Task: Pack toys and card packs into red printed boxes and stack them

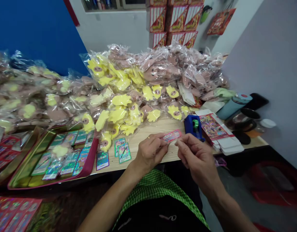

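Observation:
My left hand and my right hand both pinch a small pink card packet between them, just above the front edge of the wooden table. The left fingers grip its left end, the right fingers its right end. A blue tape dispenser with a green roll stands right behind the packet. Teal card packets lie flat on the table to the left of my left hand.
A gold and red tray at left holds several card packets. Heaps of bagged yellow and pink soft toys cover the back of the table. Flat printed boxes, a teal bottle and lids sit at right.

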Demonstrator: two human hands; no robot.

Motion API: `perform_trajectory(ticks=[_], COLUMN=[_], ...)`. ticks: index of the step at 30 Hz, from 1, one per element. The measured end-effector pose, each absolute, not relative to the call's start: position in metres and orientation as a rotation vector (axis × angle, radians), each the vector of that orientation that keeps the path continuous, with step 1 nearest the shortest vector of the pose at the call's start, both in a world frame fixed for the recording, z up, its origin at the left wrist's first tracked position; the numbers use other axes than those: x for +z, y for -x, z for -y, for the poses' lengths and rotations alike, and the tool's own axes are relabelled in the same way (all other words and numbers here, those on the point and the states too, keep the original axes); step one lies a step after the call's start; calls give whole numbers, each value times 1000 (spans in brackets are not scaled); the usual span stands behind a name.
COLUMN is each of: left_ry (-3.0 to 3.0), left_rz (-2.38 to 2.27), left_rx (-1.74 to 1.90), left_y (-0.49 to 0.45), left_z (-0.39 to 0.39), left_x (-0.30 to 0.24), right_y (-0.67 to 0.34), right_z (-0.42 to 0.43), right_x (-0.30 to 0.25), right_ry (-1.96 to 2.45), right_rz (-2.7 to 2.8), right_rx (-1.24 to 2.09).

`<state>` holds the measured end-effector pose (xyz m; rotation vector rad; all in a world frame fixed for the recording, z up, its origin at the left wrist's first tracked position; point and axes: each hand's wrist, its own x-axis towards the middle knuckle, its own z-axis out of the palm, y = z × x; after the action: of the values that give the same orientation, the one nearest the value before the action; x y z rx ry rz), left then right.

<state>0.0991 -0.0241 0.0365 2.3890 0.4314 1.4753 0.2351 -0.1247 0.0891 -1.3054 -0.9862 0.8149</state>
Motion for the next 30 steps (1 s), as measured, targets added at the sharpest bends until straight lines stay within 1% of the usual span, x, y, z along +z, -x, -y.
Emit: perform_trajectory(ticks=[4, 12, 16, 23, 27, 30], left_ry=[-2400, -2405, -2488, -2415, -2314, -2348], left_rz=[-416, -428, -411, -384, -429, -499], left_rx=[1495, 1512, 1408, 1276, 1187, 1088], left_y=[-100, -103, -101, -98, -101, -107], left_z=[24, 26, 25, 21, 17, 13], left_x=[38, 37, 40, 46, 55, 63], right_y=[-236, -239, -243, -241, -235, -230], right_z=[117, 114, 115, 117, 112, 108], right_x=[76, 57, 55, 47, 39, 33], right_ry=[1267, 1452, 1508, 1439, 1379, 1391], right_rz=[907, 906, 950, 870, 870, 861], right_rx=[972, 884, 855, 953, 846, 797])
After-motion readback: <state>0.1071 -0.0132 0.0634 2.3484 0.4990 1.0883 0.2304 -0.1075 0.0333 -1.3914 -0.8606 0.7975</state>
